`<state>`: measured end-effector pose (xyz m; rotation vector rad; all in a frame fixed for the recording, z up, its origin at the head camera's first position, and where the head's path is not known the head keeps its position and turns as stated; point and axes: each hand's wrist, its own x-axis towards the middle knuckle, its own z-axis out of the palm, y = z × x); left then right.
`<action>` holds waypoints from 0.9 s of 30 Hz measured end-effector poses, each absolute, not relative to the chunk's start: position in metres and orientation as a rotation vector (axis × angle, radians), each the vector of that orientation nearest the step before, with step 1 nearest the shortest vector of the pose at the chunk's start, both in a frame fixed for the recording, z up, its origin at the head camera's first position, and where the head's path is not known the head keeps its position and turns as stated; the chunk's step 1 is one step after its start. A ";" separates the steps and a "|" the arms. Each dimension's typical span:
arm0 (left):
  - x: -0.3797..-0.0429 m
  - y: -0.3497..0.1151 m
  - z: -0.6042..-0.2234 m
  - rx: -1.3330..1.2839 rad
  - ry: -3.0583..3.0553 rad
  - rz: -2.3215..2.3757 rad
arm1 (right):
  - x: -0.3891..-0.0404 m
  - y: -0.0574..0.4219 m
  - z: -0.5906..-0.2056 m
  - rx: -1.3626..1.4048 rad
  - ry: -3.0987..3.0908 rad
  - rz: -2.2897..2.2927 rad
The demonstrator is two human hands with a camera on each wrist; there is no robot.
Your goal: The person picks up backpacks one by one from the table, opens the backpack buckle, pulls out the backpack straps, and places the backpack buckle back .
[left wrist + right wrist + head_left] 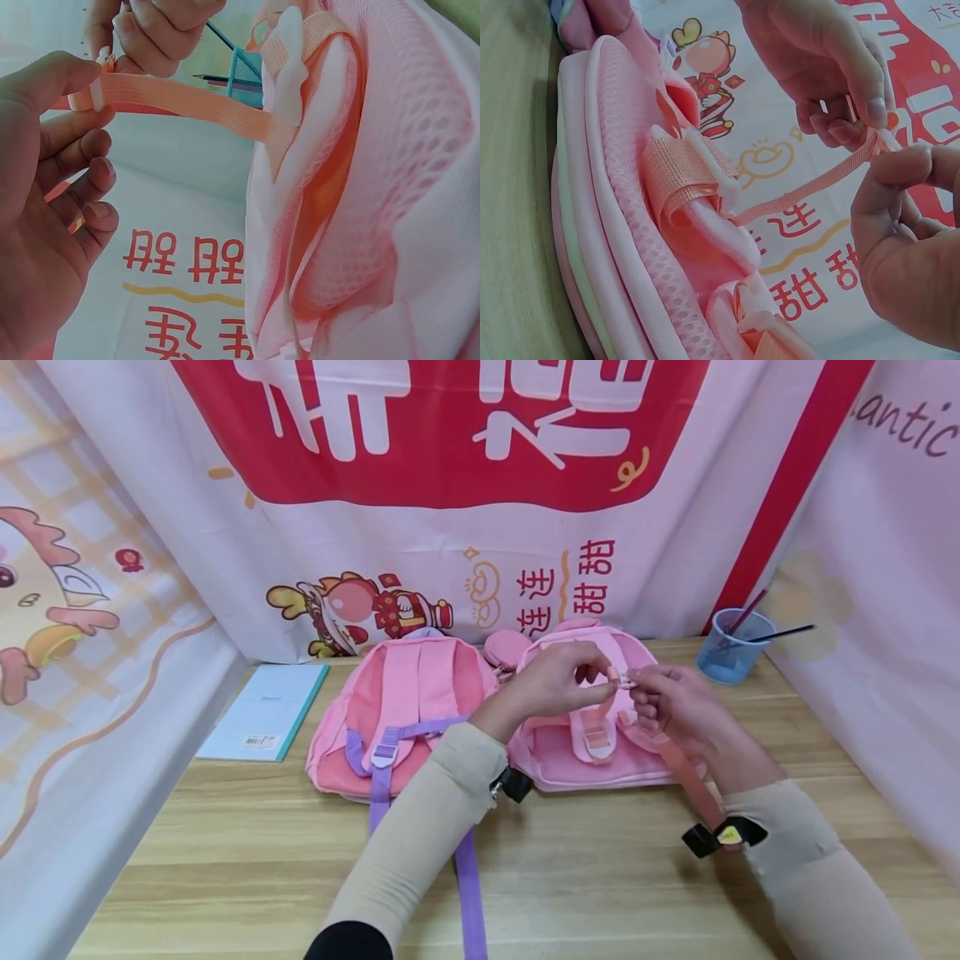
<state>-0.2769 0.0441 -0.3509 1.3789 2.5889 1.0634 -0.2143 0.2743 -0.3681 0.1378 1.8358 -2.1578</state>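
A pink backpack (555,772) lies on the table with its shoulder-strap side up. From one of its pads an orange webbing strap (187,97) stretches out to both hands. Thumb and forefinger of my left hand (558,681) pinch that strap at a white plastic buckle (97,90); its other fingers are loosely bent. Close against it, my right hand (675,702) pinches the buckle end, mostly covered by its fingertips. Another white adjuster (598,743) sits on the strap pad. A second orange strap (693,785) hangs toward the front, below the right hand.
Left of this bag lies another pink backpack (420,677) with purple straps (468,893) trailing over the wooden table (585,877). A light-blue booklet (266,710) lies at far left. At back right stands a blue cup (727,656) holding pencils. Printed cloth (427,543) walls the back.
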 end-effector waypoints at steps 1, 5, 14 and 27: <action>-0.277 0.044 -0.352 1.370 2.575 1.077 | -0.214 0.274 -0.368 0.150 1.848 -2.154; -0.279 0.043 -0.357 1.304 2.450 1.189 | -0.214 0.274 -0.365 0.173 1.865 -2.162; -0.284 0.053 -0.375 1.252 2.354 1.322 | -0.209 0.272 -0.358 0.121 1.864 -2.191; -0.283 0.069 -0.385 1.090 2.392 1.403 | -0.203 0.278 -0.351 0.068 1.825 -2.199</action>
